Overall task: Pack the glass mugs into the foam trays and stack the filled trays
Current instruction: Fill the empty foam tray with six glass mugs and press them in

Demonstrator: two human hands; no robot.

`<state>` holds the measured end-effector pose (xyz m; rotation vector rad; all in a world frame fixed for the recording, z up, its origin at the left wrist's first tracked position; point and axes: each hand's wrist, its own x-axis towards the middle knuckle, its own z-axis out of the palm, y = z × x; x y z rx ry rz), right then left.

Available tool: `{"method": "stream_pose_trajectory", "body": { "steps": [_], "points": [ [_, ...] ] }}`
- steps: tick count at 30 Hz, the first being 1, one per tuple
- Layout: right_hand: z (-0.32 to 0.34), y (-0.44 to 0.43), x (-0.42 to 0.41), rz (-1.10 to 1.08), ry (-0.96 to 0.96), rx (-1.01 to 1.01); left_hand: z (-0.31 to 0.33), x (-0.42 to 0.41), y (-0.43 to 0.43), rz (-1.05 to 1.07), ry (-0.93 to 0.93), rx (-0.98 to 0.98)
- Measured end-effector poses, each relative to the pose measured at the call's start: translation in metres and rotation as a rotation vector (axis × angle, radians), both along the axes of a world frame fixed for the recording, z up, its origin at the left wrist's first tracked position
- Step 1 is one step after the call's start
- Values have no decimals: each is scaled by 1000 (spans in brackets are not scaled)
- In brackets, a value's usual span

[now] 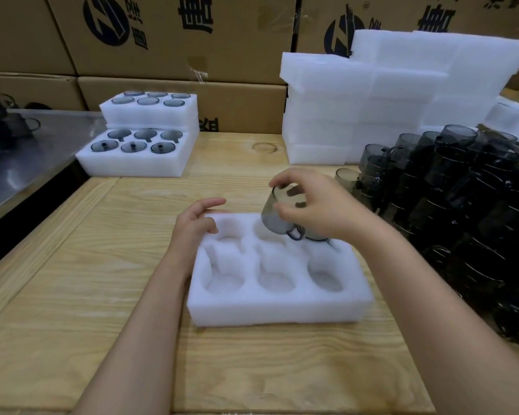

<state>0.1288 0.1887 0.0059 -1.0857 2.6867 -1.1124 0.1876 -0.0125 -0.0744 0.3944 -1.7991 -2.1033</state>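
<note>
A white foam tray (279, 307) with six round pockets lies on the wooden table in front of me. My right hand (315, 205) grips a smoky grey glass mug (274, 218) by its rim, tilted over the tray's far middle pocket, handle pointing down. Another mug (316, 237) seems to sit in the far right pocket, mostly hidden under my hand. My left hand (197, 223) rests on the tray's far left corner with fingers relaxed. A heap of loose grey mugs (462, 205) is piled at the right.
Filled foam trays (138, 163) with mugs are stacked at the far left of the table. A tall stack of empty foam trays (372, 100) stands at the back right. Cardboard boxes (162, 40) wall off the back. A metal surface (27, 151) adjoins the table's left.
</note>
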Motion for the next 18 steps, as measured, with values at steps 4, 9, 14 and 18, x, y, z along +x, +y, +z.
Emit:
{"method": "stream_pose_trajectory", "body": {
  "steps": [4, 9, 14, 18],
  "points": [
    [-8, -8, -2, 81, -84, -23, -2, -2, 0, 9, 1, 14],
    [-11, -11, -5, 146, -170, -44, -2, -2, -1, -10, -10, 32],
    [-15, -9, -10, 101, -136, 13, -5, -3, -1, -10, -12, 31],
    [-18, -10, -9, 141, -61, 122, -7, -3, -2, -12, -29, 10]
  ]
}}
